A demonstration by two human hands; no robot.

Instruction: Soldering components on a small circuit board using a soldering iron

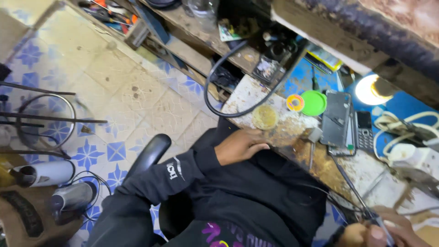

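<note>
My left hand (238, 145) rests at the edge of the worn workbench (292, 132), fingers curled with nothing in them, just below a small round tin of yellowish paste (265, 117). At the bottom right corner, my right hand (379, 233) grips a thin metal tool (350, 183). The tool's tip points up toward a dismantled smartphone (336, 116) lying on the bench. A small keypad phone (364, 130) lies right beside the smartphone. Both arms are in black sleeves.
A green lid (313, 103) and a yellow-red tape roll (295, 102) sit next to the phones. A lit lamp (372, 90), white cables (393, 123) and a power strip (420, 158) lie right. A black cable (215, 98) loops off the bench. A chair armrest (148, 155) and two blower-like tools (59, 183) lie left, over the tiled floor.
</note>
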